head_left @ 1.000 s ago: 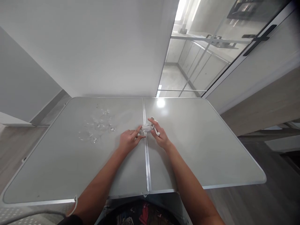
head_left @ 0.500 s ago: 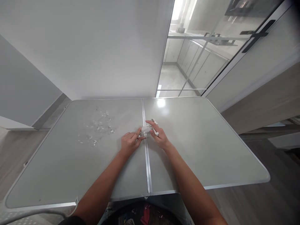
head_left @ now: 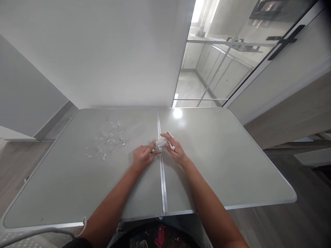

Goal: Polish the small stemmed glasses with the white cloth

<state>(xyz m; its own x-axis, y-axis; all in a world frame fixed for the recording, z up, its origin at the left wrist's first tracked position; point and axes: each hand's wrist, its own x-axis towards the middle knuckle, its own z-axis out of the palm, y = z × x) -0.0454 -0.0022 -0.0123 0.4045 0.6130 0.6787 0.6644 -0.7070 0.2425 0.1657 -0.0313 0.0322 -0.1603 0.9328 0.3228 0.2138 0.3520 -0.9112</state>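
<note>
Over the table's middle seam, a small clear glass is held between my two hands. My left hand is closed around its left end, thumb and forefinger gripping it. From the other side my right hand presses a white cloth into the glass's mouth; white fabric shows through the glass wall. My right fingers are wrapped over the cloth and rim. To the left stands a cluster of several clear stemmed glasses, their outlines faint against the pale tabletop.
The pale grey folding table has a metal edge and a metal seam down its middle. A white wall rises behind it, beside a glass door showing a kitchen. A grey cable hangs at the front left corner.
Both hands keep nearly the same place and grip on the glass and cloth. The view has shifted very slightly.
</note>
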